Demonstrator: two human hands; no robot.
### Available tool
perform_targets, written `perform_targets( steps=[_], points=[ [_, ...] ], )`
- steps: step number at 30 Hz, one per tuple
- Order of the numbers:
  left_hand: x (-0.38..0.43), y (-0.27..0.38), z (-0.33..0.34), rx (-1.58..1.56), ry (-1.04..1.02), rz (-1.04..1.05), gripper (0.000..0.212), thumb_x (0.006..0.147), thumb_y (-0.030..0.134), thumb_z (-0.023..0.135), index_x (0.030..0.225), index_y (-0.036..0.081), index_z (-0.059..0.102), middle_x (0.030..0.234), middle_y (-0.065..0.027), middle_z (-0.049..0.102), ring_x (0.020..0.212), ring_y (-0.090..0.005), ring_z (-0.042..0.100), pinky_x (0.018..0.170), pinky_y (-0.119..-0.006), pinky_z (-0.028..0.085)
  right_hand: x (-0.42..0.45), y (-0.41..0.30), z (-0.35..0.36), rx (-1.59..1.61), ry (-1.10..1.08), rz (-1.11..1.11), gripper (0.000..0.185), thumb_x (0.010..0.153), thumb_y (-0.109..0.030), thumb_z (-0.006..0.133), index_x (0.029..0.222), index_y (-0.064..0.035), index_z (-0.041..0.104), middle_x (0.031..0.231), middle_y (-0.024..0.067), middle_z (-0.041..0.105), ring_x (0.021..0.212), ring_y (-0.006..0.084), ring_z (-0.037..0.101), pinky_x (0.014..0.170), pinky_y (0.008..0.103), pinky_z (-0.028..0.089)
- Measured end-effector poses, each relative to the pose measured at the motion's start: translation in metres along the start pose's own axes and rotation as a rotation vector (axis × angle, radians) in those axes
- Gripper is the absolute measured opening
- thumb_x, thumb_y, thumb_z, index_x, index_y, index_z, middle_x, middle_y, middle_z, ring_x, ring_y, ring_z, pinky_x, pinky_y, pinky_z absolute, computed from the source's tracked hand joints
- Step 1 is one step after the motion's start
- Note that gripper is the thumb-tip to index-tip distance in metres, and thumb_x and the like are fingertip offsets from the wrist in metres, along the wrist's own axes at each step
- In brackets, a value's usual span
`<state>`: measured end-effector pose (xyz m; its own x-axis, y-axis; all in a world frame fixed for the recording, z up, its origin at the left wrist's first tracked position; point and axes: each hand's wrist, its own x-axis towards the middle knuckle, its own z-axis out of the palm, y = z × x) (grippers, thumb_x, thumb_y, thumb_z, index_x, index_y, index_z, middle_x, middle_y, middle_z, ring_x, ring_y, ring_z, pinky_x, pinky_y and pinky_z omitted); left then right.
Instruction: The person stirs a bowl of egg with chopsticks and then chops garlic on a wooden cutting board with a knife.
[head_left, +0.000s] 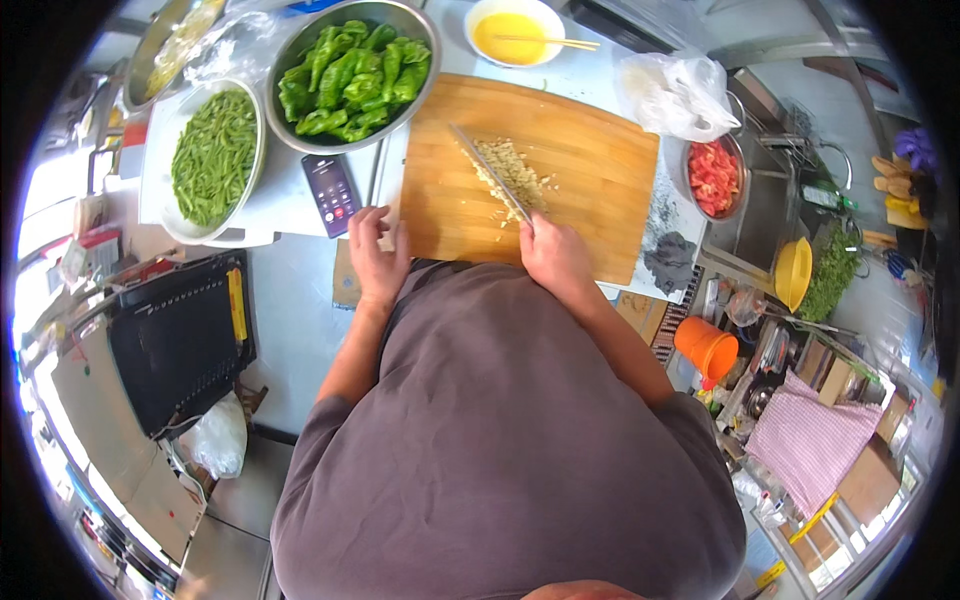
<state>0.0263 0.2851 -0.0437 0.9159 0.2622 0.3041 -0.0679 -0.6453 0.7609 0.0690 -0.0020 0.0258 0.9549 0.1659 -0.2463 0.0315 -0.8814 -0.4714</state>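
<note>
My right hand (557, 253) grips a kitchen knife (491, 172), its blade slanting up and left across a wooden cutting board (600, 180). Finely chopped pale bits, possibly garlic (521, 174), lie along both sides of the blade. At the board's left edge rests my left hand (379, 251), holding nothing, its fingers loosely curled and apart. A smartphone (330, 195) with a lit call screen lies just above and left of that hand. Most of the knife handle is hidden in my right fist.
A steel bowl of green peppers (431, 52) and a bowl of cut green beans (259, 142) stand at left. Beaten egg with chopsticks fills a white bowl (471, 22) behind the board. Rightward are a plastic bag (682, 94), chopped tomatoes (712, 176), a dark rag (670, 262) and a sink (765, 210).
</note>
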Motion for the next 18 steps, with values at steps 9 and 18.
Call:
perform_targets(
  steps=[9, 18],
  points=[
    [-0.005, -0.045, -0.017, 0.459, 0.223, -0.206, 0.096, 0.086, 0.034, 0.092, 0.155, -0.007, 0.040, 0.151, -0.0293, 0.046, 0.142, -0.0457, 0.040, 0.120, -0.057, 0.034, -0.012, 0.022, 0.000, -0.016, 0.077, 0.036, 0.021, 0.105, -0.025, 0.064, 0.100, -0.0057, 0.071, 0.074, 0.0247, 0.070, 0.069, 0.0482, 0.070, 0.067, 0.0593, 0.056],
    [0.015, -0.055, -0.019, 0.479, 0.092, -0.405, 0.115, 0.078, 0.044, 0.095, 0.161, -0.009, 0.037, 0.154, -0.0344, 0.042, 0.140, -0.0511, 0.042, 0.120, -0.060, 0.037, -0.015, 0.029, -0.038, 0.068, 0.119, 0.120, 0.024, 0.105, -0.026, 0.064, 0.096, -0.0043, 0.069, 0.075, 0.0247, 0.070, 0.074, 0.0481, 0.070, 0.069, 0.0608, 0.055]
  ],
)
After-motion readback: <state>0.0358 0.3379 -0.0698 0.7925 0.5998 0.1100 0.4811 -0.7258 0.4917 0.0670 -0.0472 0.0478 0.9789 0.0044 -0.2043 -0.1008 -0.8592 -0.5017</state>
